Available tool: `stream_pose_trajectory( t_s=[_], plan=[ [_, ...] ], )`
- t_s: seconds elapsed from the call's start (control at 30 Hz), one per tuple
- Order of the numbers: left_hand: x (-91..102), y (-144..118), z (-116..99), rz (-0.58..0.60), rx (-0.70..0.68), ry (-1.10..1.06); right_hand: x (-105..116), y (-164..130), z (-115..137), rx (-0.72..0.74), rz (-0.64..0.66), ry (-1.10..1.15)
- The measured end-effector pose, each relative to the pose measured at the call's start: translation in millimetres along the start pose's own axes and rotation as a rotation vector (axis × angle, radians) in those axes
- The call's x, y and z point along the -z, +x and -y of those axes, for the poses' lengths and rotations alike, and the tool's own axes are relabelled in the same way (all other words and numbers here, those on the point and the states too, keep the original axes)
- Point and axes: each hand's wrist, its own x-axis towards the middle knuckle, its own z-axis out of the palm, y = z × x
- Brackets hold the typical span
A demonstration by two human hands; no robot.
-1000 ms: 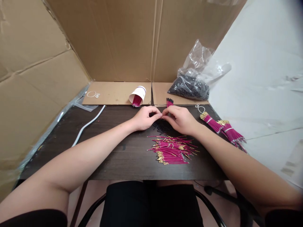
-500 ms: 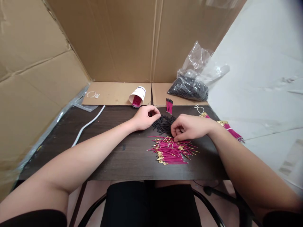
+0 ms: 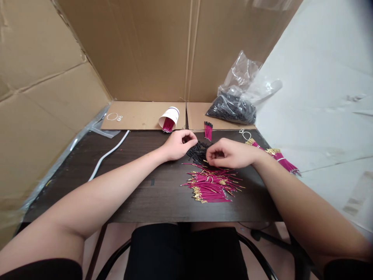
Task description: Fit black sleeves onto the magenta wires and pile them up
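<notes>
My left hand (image 3: 177, 144) rests on the dark table (image 3: 140, 194) with its fingers curled, its fingertips at the left edge of a small heap of black sleeves (image 3: 198, 152); whether it holds one is hidden. My right hand (image 3: 230, 153) hovers just right of that heap, thumb and forefinger pinched on a thin magenta wire. Below it lies a loose pile of magenta wires with gold tips (image 3: 212, 184). A small bunch of black-capped magenta wires (image 3: 208, 131) lies behind the heap.
A tipped paper cup (image 3: 169, 116) holds more wires. A clear bag of black sleeves (image 3: 233, 107) sits back right, with tied wire bundles (image 3: 278, 157) at the right edge. A white cable (image 3: 107, 153) and rubber bands (image 3: 113, 116) lie left. Cardboard walls enclose the table.
My right hand left my left hand, dipped to the magenta pile, then lifted back left toward the black sleeves with a wire. My left hand hardly moved.
</notes>
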Motion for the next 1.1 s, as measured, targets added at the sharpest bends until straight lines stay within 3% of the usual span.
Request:
stream_pose_trajectory(
  t_s=[0.2,0.33,1.1],
  plan=[
    [0.2,2,-1,0.0,-0.003,-0.035,-10,9,-15,0.084,-0.449,0.151],
    [-0.4,2,-2,-0.003,0.001,-0.047,-13,14,-27,0.081,-0.644,0.016],
    [0.1,0,-2,0.018,-0.007,-0.03,-14,18,-34,0.122,-0.625,-0.154]
  ],
)
